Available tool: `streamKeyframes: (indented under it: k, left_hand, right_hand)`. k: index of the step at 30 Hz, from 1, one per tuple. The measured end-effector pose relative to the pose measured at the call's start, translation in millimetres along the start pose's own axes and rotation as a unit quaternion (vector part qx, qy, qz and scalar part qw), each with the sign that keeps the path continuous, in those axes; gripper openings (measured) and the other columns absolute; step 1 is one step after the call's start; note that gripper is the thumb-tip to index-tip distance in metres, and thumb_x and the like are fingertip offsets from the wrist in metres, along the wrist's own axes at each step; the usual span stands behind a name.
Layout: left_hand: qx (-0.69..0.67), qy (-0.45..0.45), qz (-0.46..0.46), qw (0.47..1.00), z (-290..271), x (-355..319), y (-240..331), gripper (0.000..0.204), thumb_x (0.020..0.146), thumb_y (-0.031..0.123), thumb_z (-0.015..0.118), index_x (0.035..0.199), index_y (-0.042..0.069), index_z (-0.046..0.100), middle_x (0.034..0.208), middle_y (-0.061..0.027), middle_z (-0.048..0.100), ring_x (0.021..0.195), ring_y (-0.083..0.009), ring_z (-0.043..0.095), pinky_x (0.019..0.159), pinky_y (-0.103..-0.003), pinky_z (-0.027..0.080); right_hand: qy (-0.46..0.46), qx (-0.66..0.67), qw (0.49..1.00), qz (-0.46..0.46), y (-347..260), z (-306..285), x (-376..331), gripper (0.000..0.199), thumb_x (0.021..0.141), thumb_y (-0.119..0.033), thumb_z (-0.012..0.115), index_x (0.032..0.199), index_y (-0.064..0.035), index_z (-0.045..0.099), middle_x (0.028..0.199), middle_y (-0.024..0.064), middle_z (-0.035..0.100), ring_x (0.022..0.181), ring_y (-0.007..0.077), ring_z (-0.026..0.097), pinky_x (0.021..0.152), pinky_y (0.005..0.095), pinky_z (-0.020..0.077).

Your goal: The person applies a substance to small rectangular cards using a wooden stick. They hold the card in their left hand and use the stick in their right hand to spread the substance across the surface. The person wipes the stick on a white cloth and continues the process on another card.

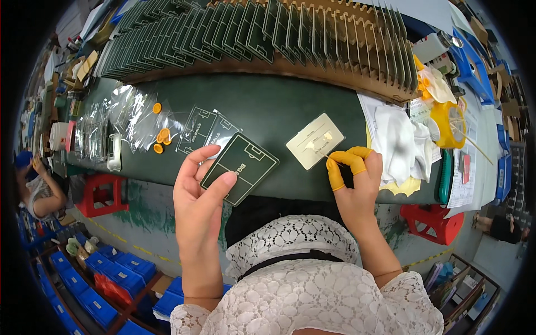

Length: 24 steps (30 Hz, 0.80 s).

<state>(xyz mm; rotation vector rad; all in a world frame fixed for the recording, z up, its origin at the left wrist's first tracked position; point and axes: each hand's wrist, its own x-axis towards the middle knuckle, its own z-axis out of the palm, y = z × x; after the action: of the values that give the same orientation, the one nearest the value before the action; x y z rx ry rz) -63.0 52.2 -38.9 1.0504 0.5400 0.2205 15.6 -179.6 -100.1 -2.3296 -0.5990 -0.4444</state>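
Observation:
My left hand (pixel 202 195) grips a dark green rectangular card (pixel 245 167) with white sports-field lines, the thumb across its face and the fingers behind it. To the right, a cream card (pixel 315 142) with printed lines and a shiny, clear-looking surface is tilted over the green mat. My right hand (pixel 357 181), with yellow finger cots on several fingers, pinches at the cream card's lower right edge; the exact contact is partly hidden by the fingertips. Beyond my left hand lie another green field-patterned card (pixel 196 129) and a clear plastic sleeve (pixel 223 129).
A long slotted cardboard rack (pixel 312 72) full of upright green cards spans the back. Clear bags (pixel 131 106) and orange discs (pixel 163 135) lie at left. White gloves (pixel 397 139) and a yellow tape roll (pixel 446 124) are at right. Red stools (pixel 100 195) stand below the table.

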Motion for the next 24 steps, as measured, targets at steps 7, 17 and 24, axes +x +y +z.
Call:
streamKeyframes:
  k: [7,17,24]
  left_hand:
    - [0.012,0.001,-0.008,1.0,5,-1,-1,0.047,0.084,-0.006,0.064,0.128,-0.004,0.048,0.111,-0.0136,0.066,0.101,-0.0171,0.064,0.091,-0.03,0.051]
    - [0.031,-0.038,-0.019,0.999,11,2,-10,0.044,0.083,-0.008,0.063,0.125,-0.003,0.049,0.111,-0.0129,0.065,0.101,-0.0158,0.063,0.091,-0.03,0.05]
    - [0.034,-0.07,-0.022,0.997,19,-7,-6,0.044,0.082,-0.008,0.065,0.123,-0.003,0.05,0.108,-0.0122,0.067,0.099,-0.0151,0.063,0.092,-0.028,0.048]
  right_hand:
    - [0.011,-0.006,1.0,0.013,3,-15,3,0.031,0.075,-0.01,0.079,0.101,-0.0048,0.065,0.096,0.0106,0.055,0.087,0.0315,0.052,0.075,0.041,0.0409]
    - [0.084,-0.099,0.988,0.085,72,-110,37,0.019,0.081,-0.005,0.072,0.098,-0.0048,0.064,0.087,0.0107,0.06,0.085,0.0295,0.057,0.077,0.0401,0.0444]
    - [0.033,-0.157,0.986,-0.037,77,-98,76,0.014,0.077,-0.011,0.074,0.085,-0.0042,0.065,0.082,0.0121,0.056,0.082,0.0315,0.055,0.074,0.0417,0.0429]
